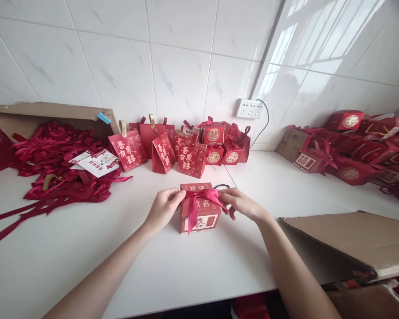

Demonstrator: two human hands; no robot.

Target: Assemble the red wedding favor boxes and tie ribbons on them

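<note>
A small red gift box [202,217] with gold and white characters stands upright on the white table [146,270]. Across its top lies a dark pink satin ribbon [193,210], tied in a bow with one tail hanging down the front. My left hand [166,204] pinches the bow's left loop at the box's upper left edge. On the other side, my right hand [241,203] grips the right loop between thumb and fingers. Part of a thin black ring [222,186] shows behind the box.
Loose ribbons [66,186] spill from a cardboard box [53,110] on the left, with printed cards [99,163] on top. Several red gift bags [129,150] and boxes [232,155] stand by the tiled wall below a power strip [249,108]. More gift boxes [350,170] pile up right, behind cardboard [352,235].
</note>
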